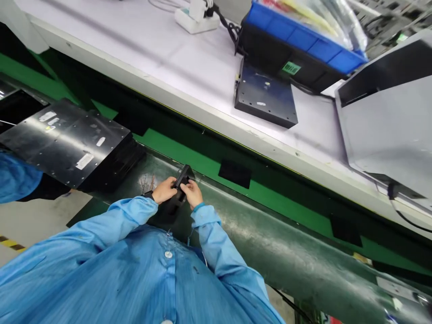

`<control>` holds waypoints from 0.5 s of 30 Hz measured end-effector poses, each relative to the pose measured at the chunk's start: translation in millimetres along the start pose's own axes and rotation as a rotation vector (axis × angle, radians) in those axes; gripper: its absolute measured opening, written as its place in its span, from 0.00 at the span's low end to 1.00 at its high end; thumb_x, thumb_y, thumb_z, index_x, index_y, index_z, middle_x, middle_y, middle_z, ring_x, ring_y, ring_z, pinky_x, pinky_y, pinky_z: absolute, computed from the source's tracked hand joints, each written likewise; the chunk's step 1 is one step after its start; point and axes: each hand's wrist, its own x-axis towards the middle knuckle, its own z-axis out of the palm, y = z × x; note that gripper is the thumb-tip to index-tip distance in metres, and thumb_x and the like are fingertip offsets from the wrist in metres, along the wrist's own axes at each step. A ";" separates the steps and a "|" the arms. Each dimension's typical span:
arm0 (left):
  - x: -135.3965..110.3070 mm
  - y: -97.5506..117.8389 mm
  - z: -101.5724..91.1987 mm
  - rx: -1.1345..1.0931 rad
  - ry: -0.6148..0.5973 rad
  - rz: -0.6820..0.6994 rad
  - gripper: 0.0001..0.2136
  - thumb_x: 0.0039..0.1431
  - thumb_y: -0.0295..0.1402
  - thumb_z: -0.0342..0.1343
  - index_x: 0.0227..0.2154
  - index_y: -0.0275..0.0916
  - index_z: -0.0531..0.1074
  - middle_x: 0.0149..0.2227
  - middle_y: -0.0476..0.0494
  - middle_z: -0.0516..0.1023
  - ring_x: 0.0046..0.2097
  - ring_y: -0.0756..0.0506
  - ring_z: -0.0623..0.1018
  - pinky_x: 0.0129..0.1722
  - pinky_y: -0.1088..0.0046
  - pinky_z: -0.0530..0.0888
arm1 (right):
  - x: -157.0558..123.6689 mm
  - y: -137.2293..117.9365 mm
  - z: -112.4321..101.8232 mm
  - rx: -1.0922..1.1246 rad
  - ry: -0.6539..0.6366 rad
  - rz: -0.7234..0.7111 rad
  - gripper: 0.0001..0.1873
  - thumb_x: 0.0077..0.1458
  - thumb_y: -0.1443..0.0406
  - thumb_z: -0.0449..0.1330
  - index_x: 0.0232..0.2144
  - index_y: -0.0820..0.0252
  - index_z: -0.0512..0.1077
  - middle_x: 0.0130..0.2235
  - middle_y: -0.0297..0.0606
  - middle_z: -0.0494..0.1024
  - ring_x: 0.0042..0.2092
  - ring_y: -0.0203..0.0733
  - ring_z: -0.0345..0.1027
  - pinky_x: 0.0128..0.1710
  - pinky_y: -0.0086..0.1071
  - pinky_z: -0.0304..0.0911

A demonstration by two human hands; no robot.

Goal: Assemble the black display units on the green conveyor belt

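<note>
Close in front of my blue coat, over the green work surface [270,252], both hands grip a small black rectangular part [184,174]. My left hand [164,189] is closed on its left side, fingertips at its edge. From the right, my right hand [193,193] pinches it between thumb and fingers. The part is tilted, and its exact kind cannot be made out. Several thin reddish-brown wires or pins [147,183] stick up just left of my left hand. More dark material lies below the hands, partly hidden by them.
A stack of black metal panels [72,139] lies to the left, beside another person's blue sleeve [18,177]. On the white bench [162,67] stand a flat black metal box [266,96], a blue bin [300,33] with plastic bags, and a power strip [195,20]. A grey-white machine [388,117] is at right.
</note>
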 end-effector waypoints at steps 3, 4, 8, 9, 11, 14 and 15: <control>1.7 -2.3 -0.6 -0.028 -0.044 -0.008 0.23 0.48 0.27 0.55 0.50 0.40 0.71 0.38 0.47 0.84 0.39 0.44 0.82 0.38 0.69 0.76 | 13.9 -5.2 5.1 -0.082 0.095 0.003 0.27 0.39 0.54 0.72 0.41 0.57 0.74 0.37 0.35 0.79 0.42 0.45 0.75 0.42 0.34 0.69; 1.8 -1.3 -1.0 -0.053 -0.071 -0.007 0.22 0.48 0.27 0.54 0.50 0.40 0.71 0.36 0.47 0.84 0.38 0.44 0.82 0.38 0.70 0.76 | 16.7 -7.2 11.0 -0.066 0.110 0.010 0.25 0.38 0.54 0.72 0.38 0.57 0.74 0.36 0.35 0.79 0.41 0.45 0.75 0.41 0.34 0.69; 1.4 3.2 -3.6 -0.017 -0.100 0.086 0.22 0.51 0.28 0.53 0.51 0.40 0.72 0.39 0.47 0.86 0.40 0.45 0.83 0.41 0.69 0.77 | 22.2 -14.8 33.4 0.206 0.114 0.020 0.23 0.34 0.58 0.69 0.35 0.57 0.70 0.32 0.33 0.78 0.35 0.44 0.73 0.37 0.35 0.69; 2.8 2.9 -6.1 0.030 -0.087 0.118 0.22 0.51 0.28 0.54 0.51 0.40 0.72 0.41 0.47 0.86 0.41 0.45 0.83 0.44 0.68 0.77 | 22.2 -16.1 34.3 0.280 0.093 0.010 0.23 0.33 0.59 0.69 0.35 0.57 0.70 0.31 0.33 0.78 0.35 0.44 0.73 0.37 0.35 0.69; 9.4 -1.9 -16.7 0.141 -0.023 0.127 0.22 0.52 0.28 0.54 0.53 0.42 0.73 0.42 0.47 0.86 0.43 0.44 0.83 0.48 0.66 0.77 | 18.6 -15.9 25.3 0.382 0.072 -0.028 0.22 0.32 0.59 0.66 0.34 0.57 0.70 0.31 0.33 0.78 0.34 0.44 0.73 0.38 0.36 0.69; 27.6 -22.0 -46.5 0.297 0.164 0.004 0.24 0.55 0.27 0.53 0.56 0.42 0.73 0.48 0.45 0.85 0.51 0.42 0.82 0.54 0.64 0.76 | 2.8 -6.4 -18.2 0.368 0.130 -0.089 0.19 0.35 0.56 0.61 0.32 0.57 0.71 0.32 0.36 0.79 0.36 0.46 0.74 0.40 0.39 0.71; 34.1 -32.1 -57.9 0.336 0.222 -0.037 0.24 0.56 0.27 0.53 0.57 0.41 0.72 0.52 0.42 0.83 0.54 0.41 0.81 0.57 0.63 0.75 | -3.5 -2.0 -39.4 0.278 0.152 -0.083 0.19 0.38 0.55 0.61 0.34 0.57 0.73 0.33 0.38 0.80 0.38 0.47 0.76 0.41 0.40 0.71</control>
